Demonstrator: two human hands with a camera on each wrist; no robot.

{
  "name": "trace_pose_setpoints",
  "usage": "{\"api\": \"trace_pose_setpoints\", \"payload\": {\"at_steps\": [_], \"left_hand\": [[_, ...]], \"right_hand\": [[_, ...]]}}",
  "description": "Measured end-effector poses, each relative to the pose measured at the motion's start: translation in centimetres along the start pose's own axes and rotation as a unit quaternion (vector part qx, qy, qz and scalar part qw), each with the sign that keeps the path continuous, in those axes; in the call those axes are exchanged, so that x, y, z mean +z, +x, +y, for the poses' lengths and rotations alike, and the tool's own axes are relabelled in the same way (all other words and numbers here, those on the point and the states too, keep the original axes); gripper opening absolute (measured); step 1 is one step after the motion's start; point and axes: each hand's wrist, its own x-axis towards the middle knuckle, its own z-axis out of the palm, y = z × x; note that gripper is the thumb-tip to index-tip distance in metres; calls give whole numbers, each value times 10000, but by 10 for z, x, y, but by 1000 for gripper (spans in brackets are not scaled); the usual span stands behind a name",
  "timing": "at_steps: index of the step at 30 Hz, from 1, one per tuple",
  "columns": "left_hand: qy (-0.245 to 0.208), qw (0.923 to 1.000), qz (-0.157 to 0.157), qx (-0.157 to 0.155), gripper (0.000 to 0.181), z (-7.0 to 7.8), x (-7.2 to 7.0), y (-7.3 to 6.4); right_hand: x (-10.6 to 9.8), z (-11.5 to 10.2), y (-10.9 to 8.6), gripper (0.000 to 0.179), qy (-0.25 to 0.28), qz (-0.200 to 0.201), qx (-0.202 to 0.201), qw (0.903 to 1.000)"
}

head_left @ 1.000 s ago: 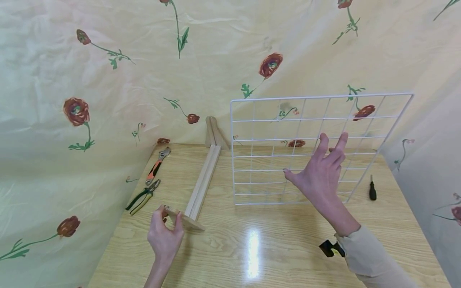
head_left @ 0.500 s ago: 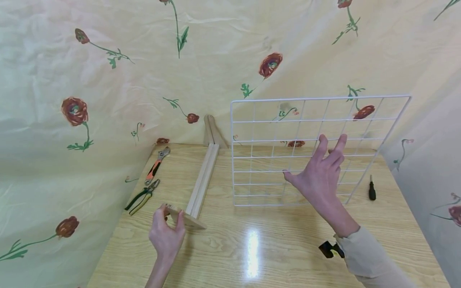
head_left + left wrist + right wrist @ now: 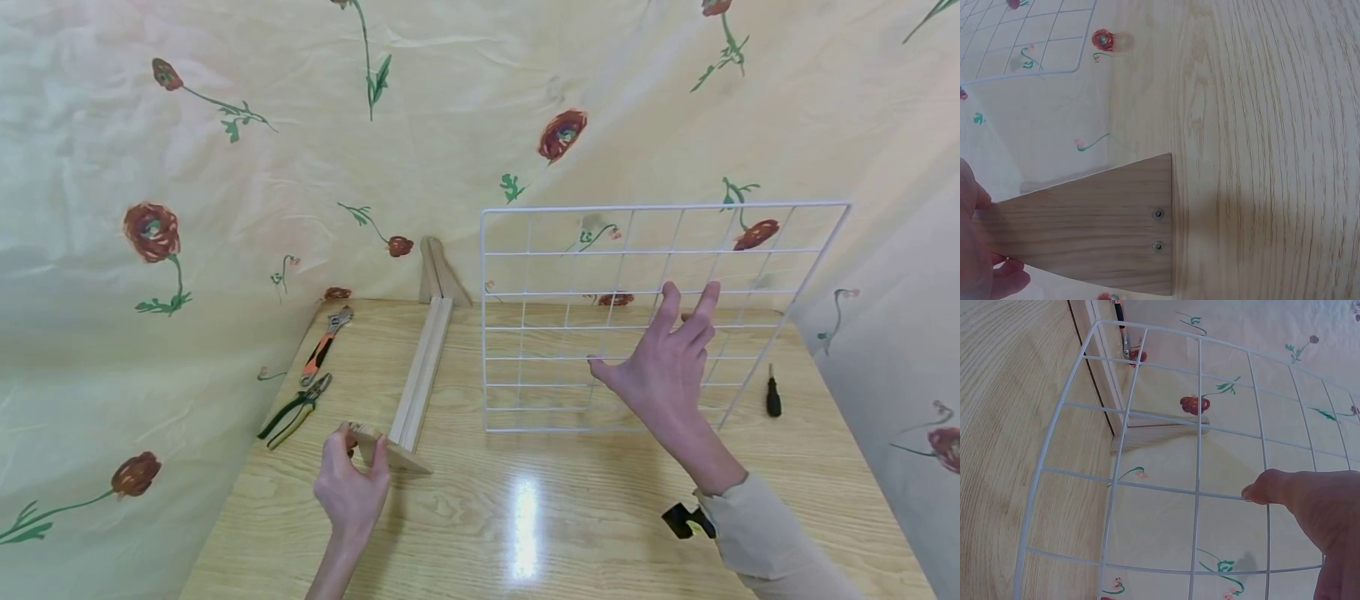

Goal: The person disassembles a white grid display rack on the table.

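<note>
My left hand [image 3: 351, 492] pinches the narrow top of a tapered wooden end board [image 3: 1097, 231], which has two metal screw heads near its wide edge. A long wooden rail [image 3: 422, 375] runs from this board to a matching far end piece [image 3: 442, 275] by the wall. With fingers spread across the wires, my right hand [image 3: 667, 375] grips a white wire grid panel [image 3: 536, 328]. The panel stands tilted up right of the wooden frame. In the right wrist view, my thumb [image 3: 1266, 487] lies against a wire; my other fingers are mostly hidden there.
Left of the frame lie an adjustable wrench [image 3: 327, 346] and pliers [image 3: 295, 412] with dark and yellowish handles. A black-handled screwdriver [image 3: 773, 396] lies at right on the wood-grain table [image 3: 585, 517]. Near my right sleeve is a small black object [image 3: 678, 521]. Floral cloth covers the walls.
My left hand and the near end board have shifted slightly right, while the far end piece has swung a little left. The panel's top right corner has moved slightly left and down.
</note>
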Motion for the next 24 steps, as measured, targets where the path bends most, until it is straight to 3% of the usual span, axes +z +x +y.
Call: {"api": "trace_pose_setpoints", "payload": {"at_steps": [24], "left_hand": [[-161,9998,-32,-132,48,6,4,1]], "right_hand": [[3,2,-3,133,-116,-263,102,9995]]}}
